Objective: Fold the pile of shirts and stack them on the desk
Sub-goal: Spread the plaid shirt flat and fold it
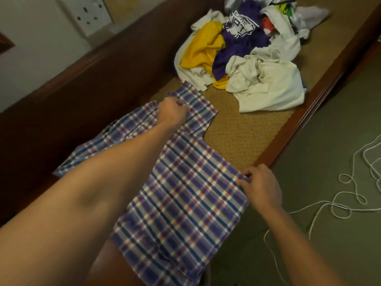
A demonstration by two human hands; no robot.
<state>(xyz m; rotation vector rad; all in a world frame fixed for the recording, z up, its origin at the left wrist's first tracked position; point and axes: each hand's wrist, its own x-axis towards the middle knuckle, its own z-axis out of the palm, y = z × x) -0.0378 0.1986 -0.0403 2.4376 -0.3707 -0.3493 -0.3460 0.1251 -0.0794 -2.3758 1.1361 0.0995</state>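
A blue, red and white plaid shirt [181,182] lies spread on the desk [237,131], its lower part hanging over the near edge. My left hand [172,113] pinches the cloth near the shoulder at the far end. My right hand [260,186] grips the shirt's right side edge close to the desk's rim. Farther along the desk sits a loose pile of shirts [245,52]: white, yellow, purple with a white print, and a bit of green.
The desk has a woven tan top and a dark wooden raised back [103,83] on the left. A wall socket [88,13] is at the upper left. White cord [350,193] loops over the green floor on the right.
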